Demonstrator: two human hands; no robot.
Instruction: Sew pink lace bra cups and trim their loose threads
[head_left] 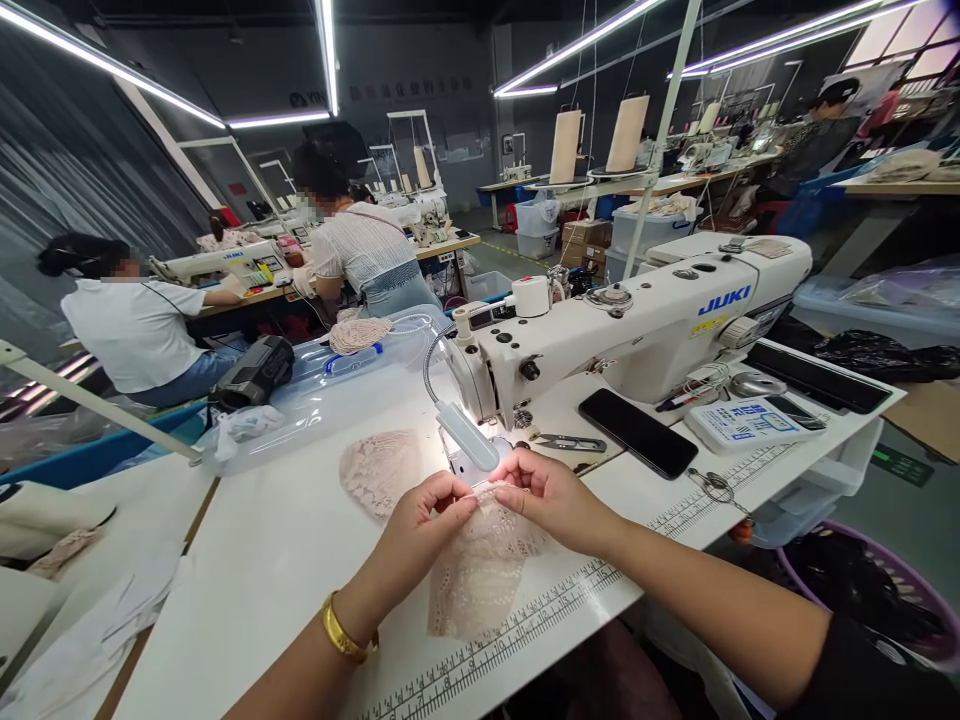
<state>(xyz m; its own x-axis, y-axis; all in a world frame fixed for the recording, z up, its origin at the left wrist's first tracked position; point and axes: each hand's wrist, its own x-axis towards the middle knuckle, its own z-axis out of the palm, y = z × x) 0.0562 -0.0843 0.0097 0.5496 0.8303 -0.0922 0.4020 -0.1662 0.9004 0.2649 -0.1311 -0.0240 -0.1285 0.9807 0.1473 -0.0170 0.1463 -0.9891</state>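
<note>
- the left hand (427, 515) pinches the upper edge of a pale lace piece (484, 585) between thumb and forefinger; i see a gold bracelet (345, 630) on this wrist.
- the right hand (555, 503) grips the same edge in the same manner, just beside the left one.
- the lace piece hangs from both hands toward the white table (262, 560), in front of the small lamp (466, 437) of the sewing machine (637, 310); whether it touches the needle, i cannot tell from my view.
- a second lace piece (379, 468) lies flat, to the left of the lamp.
- to the right, i find the thread snips (562, 442) and a black phone (637, 432).
</note>
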